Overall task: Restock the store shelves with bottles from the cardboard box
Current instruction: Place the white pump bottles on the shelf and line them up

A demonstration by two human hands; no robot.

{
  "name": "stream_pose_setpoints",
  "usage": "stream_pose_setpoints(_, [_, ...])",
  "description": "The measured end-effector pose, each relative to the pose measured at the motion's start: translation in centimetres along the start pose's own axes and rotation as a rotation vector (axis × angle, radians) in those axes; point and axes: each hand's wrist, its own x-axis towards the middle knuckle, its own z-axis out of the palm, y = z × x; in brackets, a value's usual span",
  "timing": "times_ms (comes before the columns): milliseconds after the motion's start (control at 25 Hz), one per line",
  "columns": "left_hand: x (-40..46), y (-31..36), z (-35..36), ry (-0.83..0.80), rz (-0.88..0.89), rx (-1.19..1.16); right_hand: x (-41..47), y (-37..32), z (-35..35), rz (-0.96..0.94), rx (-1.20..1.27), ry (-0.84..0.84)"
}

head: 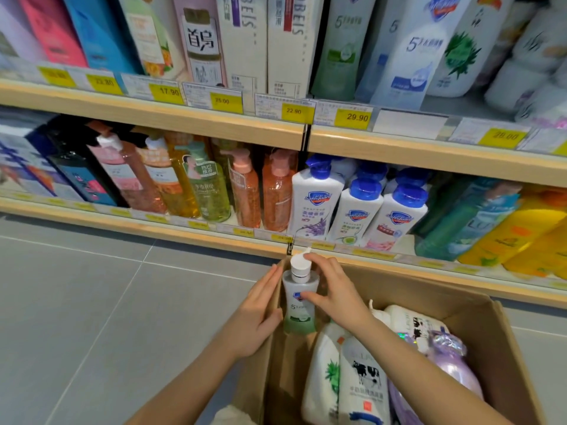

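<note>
Right hand (333, 291) clamped on bottle (299, 305) at box (491, 332) far-left corner, left hand (260, 308) flat, open, bracing the wall.

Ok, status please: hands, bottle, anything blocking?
Right hand grips pump bottle upright over cardboard box. Left hand flat on box flap. Path to shelves clear.

I see my right hand (333, 291) holding a bottle (299, 302) upright above the box (497, 342), left hand (260, 314) just beside it; more bottles (362, 381) lie below, shelves (153, 115) beyond.
</note>
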Motion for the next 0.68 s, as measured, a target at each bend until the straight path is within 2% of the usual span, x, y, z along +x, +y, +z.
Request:
stream_pose_setpoints(240, [0.1, 0.0, -0.1, -0.014, -0.014, 0.012, -0.4, -0.7, 0.3, 0.024, 0.064, -0.046])
stream_pose_setpoints(360, [0.5, 0.4, -0.6, -0.061, -0.076, 0.070, -0.7, -1.2, -0.7, 0.024, 0.099, -0.046])
stream_pose_setpoints(480, [1.3, 1.8, -2.0, 0.017, -0.099, 0.147, -0.6, -2.8, -3.4, 0.037, 0.162, -0.010])
stream_pose_setpoints(680, [3.4, 8.5, -2.8, 0.104, -0.046, -0.057, 0.8, -7.8, -10.2, -0.039, 0.181, 0.124])
